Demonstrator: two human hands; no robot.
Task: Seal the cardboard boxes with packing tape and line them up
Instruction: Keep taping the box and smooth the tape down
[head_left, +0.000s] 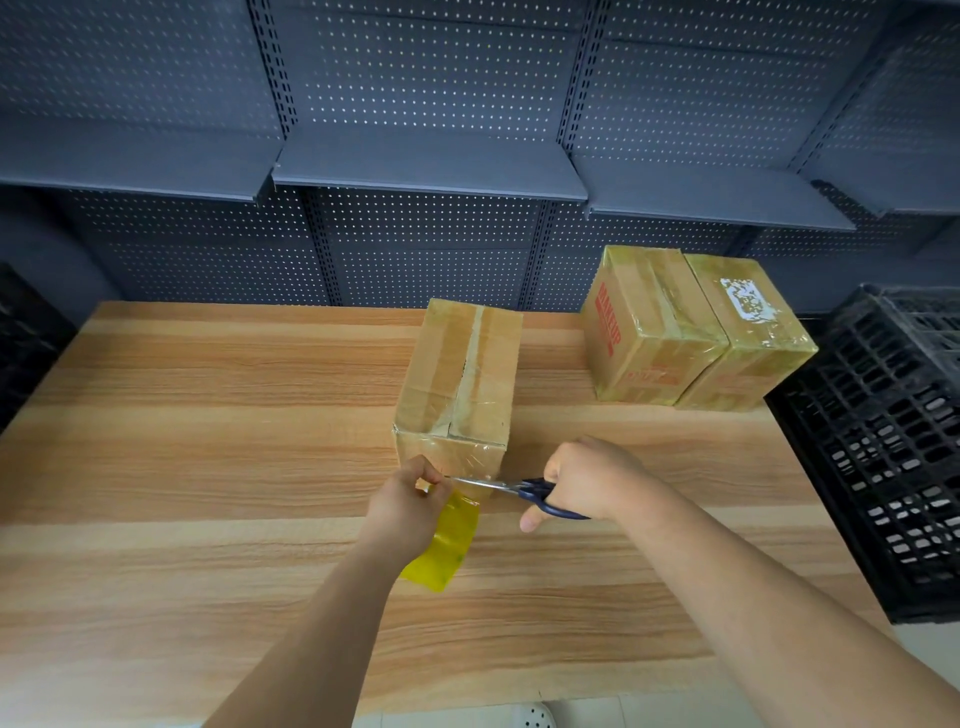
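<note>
A cardboard box (460, 379) stands in the middle of the wooden table (208, 467), with clear tape running along its top seam and down its near face. My left hand (408, 501) pinches the tape just below the box's near bottom edge, and the yellow tape roll (447, 540) hangs under that hand. My right hand (587, 480) grips blue-handled scissors (519, 488), whose blades reach left to the tape by my left fingers. Two taped boxes stand side by side at the back right: one with red print (644, 327) and one with a torn white label (748, 332).
A black plastic crate (893, 447) stands against the table's right edge. Another dark crate (26, 338) is at the far left. Grey pegboard shelving (426, 176) runs behind the table. The left half of the tabletop holds nothing.
</note>
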